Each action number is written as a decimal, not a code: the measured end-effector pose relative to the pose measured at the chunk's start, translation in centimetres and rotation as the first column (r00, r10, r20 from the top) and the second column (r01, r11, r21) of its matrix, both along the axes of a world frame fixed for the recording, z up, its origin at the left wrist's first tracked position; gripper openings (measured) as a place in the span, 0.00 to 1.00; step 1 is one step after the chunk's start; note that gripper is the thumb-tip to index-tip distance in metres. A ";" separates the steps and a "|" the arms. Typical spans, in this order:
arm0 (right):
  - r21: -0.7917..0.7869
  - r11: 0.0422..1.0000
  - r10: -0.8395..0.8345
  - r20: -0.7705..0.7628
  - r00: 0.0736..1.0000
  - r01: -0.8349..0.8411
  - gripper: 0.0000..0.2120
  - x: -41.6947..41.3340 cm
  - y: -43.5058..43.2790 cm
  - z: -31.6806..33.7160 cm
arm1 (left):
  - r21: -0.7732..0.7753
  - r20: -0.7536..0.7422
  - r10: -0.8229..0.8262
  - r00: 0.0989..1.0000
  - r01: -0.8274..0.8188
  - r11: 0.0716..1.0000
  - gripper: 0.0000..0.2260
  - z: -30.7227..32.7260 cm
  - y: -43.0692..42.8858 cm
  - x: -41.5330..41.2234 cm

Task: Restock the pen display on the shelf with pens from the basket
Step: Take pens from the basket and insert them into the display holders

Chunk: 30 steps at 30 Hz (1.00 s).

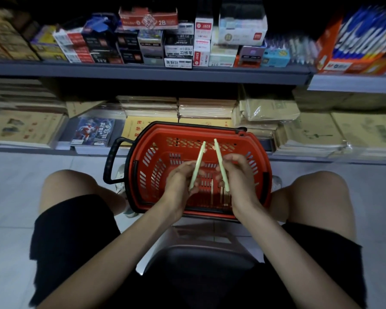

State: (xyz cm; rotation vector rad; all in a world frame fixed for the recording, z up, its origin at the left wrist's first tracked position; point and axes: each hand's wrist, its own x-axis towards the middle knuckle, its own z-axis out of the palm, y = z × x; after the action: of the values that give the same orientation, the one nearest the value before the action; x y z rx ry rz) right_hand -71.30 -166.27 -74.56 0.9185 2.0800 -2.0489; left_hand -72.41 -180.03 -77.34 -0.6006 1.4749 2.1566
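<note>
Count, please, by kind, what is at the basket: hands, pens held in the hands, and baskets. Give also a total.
Hands: 2 (left hand, right hand)
Pale green pens held: 2 (left pen, right pen)
Baskets: 1 (red basket)
Total: 5
Not counted: loose pens on the basket floor, too dim to count.

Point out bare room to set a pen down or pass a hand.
Bare tile floor lies left of the red basket, between knee and lower shelf, and again on its right. The basket's far half is bare. Crowded: boxes pack the upper shelf edge to edge, and paper stacks fill the lower shelf.
</note>
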 end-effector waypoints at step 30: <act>-0.253 0.966 -0.061 0.010 0.998 0.061 0.06 0.2 -0.3 0.0 | 0.031 -0.043 0.005 0.999 -0.003 1.000 0.09 -0.3 -1.1 -0.2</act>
State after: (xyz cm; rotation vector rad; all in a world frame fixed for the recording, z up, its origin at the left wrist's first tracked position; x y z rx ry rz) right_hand -71.11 -166.54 -74.51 0.9505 1.7534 -2.2744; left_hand -72.64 -181.13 -77.60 -0.5502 1.4606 2.2040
